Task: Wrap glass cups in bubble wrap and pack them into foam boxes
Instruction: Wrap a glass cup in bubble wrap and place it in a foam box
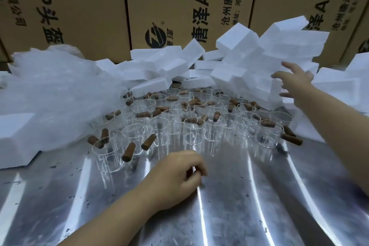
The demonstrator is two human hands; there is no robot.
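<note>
Several clear glass cups (191, 132) with brown wooden handles stand packed together in the middle of a shiny metal table (229, 205). A heap of bubble wrap (56, 94) lies at the left. White foam boxes (247, 62) are piled at the back and right. My right hand (293, 78) is stretched out with fingers spread, at the foam pile on the right, holding nothing. My left hand (179, 175) rests on the table in front of the cups with its fingers curled in; I see nothing in it.
Tall brown cardboard cartons (89, 6) with printed text form a wall behind the table. A foam block (14, 136) lies at the near left edge. Dark specks are scattered over the metal surface.
</note>
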